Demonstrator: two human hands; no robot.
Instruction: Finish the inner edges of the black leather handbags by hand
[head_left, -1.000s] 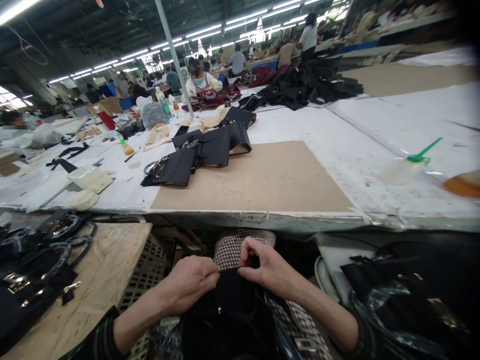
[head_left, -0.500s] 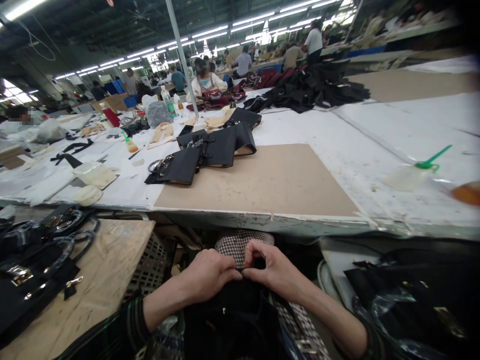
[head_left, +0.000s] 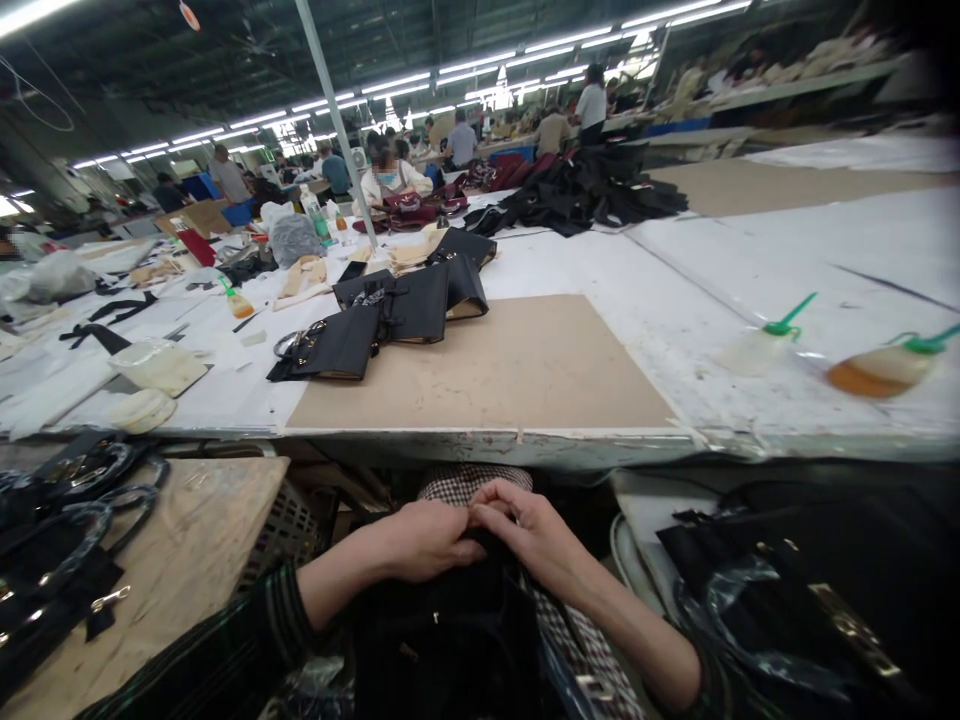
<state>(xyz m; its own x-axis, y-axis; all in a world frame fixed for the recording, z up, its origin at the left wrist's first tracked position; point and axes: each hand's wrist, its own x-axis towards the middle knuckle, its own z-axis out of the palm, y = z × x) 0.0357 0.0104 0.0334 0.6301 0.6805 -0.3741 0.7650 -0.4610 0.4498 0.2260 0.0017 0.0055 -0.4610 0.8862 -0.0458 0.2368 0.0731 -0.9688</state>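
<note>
The white bench [head_left: 577, 265] crossed the middle of the frame, bearing a board [head_left: 517, 370] at centre, bags [head_left: 416, 308] left of centre, bottles [head_left: 874, 378] at right.

A single camera on the wearer's head looks forward and steeply enough down to take in the near hands [head_left: 431, 540] at six o'clock. Beyond them, the counter [head_left: 675, 300] spans nine to three o'clock at middle distance. The wide view reaches far-off ceiling lamps [head_left: 396, 83] around twelve; a pole [head_left: 330, 100] leans toward eleven, showing sideways tilt.
</note>
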